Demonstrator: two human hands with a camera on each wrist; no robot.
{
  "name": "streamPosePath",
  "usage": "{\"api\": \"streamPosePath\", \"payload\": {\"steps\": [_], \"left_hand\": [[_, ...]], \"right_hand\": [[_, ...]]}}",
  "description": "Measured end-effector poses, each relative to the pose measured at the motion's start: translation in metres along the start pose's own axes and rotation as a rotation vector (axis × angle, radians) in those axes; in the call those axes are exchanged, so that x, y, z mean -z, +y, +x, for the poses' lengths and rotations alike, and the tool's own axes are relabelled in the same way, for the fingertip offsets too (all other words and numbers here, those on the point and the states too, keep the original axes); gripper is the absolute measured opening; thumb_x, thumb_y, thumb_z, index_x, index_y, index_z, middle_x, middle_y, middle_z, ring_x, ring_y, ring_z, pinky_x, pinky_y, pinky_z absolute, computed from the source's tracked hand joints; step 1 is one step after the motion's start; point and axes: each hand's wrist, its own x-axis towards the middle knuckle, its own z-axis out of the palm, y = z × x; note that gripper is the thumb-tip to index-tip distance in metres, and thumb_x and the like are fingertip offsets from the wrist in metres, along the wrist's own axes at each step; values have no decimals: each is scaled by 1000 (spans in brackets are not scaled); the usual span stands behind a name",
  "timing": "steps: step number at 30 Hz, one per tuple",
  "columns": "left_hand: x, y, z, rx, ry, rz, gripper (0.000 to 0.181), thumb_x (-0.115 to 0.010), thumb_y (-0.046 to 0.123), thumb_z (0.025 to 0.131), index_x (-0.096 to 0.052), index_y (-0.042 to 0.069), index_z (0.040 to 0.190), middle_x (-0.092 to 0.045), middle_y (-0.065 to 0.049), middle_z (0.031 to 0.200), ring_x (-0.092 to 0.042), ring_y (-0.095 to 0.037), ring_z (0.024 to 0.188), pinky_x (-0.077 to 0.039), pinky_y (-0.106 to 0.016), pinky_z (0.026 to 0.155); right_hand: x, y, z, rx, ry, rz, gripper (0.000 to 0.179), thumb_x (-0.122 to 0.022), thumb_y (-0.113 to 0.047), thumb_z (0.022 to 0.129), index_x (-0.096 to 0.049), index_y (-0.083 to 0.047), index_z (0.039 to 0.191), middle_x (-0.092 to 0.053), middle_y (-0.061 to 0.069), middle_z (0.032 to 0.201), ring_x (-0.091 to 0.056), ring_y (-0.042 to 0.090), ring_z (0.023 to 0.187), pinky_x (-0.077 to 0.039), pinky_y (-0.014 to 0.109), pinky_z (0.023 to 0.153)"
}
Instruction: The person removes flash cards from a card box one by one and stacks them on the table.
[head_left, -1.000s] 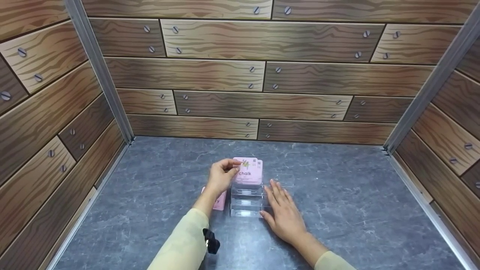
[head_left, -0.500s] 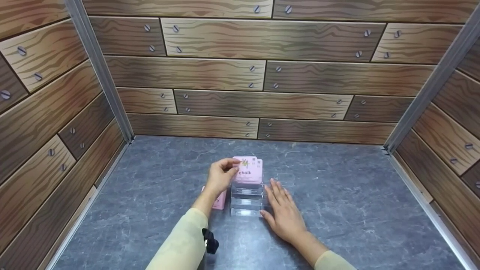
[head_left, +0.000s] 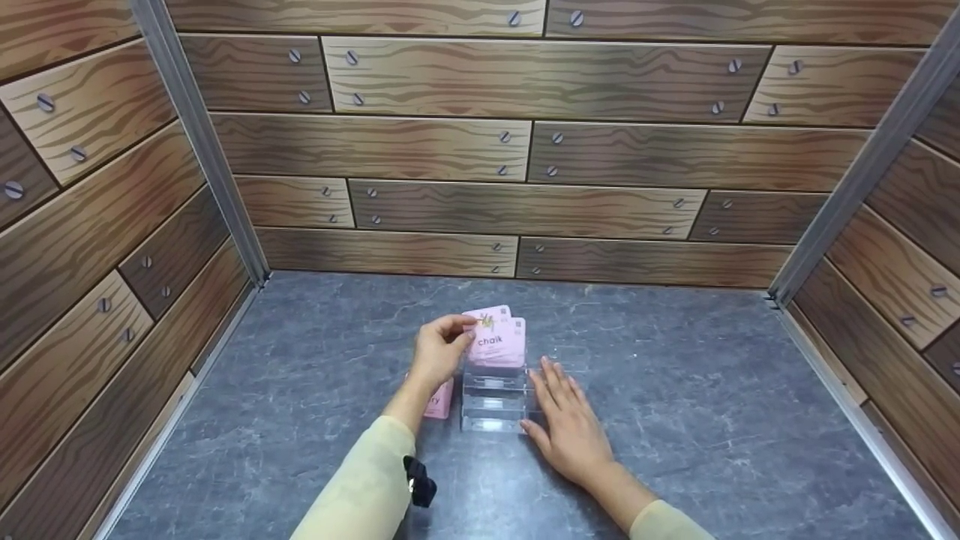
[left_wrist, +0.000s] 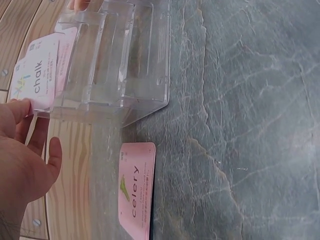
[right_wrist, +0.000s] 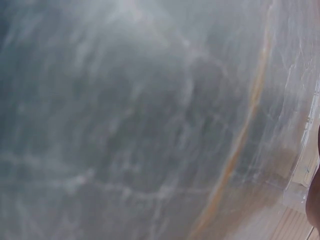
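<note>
My left hand [head_left: 441, 351] pinches the left edge of a pink flash card marked "chalk" [head_left: 490, 340] between thumb and fingers. That card stands tilted at the top back tier of a clear stepped plastic stand [head_left: 493, 405]. Behind it, offset to the right, shows another pink card [head_left: 519, 341], its picture covered. On the stand's right side lies my right hand [head_left: 571, 429], fingers straight and thumb near the front corner. In the left wrist view a pink "celery" card [left_wrist: 136, 187] lies on the table left of the stand, perhaps atop others; my left forearm partly hides it from the head view.
The stand's lower tiers hold no cards. A grey marbled tabletop [head_left: 697, 405] surrounds it, bounded by wood-patterned walls [head_left: 420, 251] at the back and both sides. The right wrist view shows mostly blurred tabletop.
The chalk card has shifted slightly up and left and tilted, exposing more of the card behind it. My left hand moved a little with it; my right hand stayed still.
</note>
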Motion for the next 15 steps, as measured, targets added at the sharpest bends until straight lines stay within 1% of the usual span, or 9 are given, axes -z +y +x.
{"api": "streamPosePath", "payload": {"steps": [8,15], "left_hand": [[1,1,-1,17,16,2,20,-73,-3,96,-80,5,113,-77,-9,102,-68,-18,93,-57,-31,85],[3,4,0,10,30,-34,19,-71,-4,97,-79,3,113,-76,-11,101,-67,-17,91,-55,-26,80]], "right_hand": [[0,0,0,-11,-14,-1,79,-66,-44,103,-36,-5,164,-18,15,175,-18,33,160,-22,55,126],[1,0,1,-13,-23,-9,80,-66,-46,103,-36,-5,164,-17,15,175,-18,33,160,-22,55,126]]}}
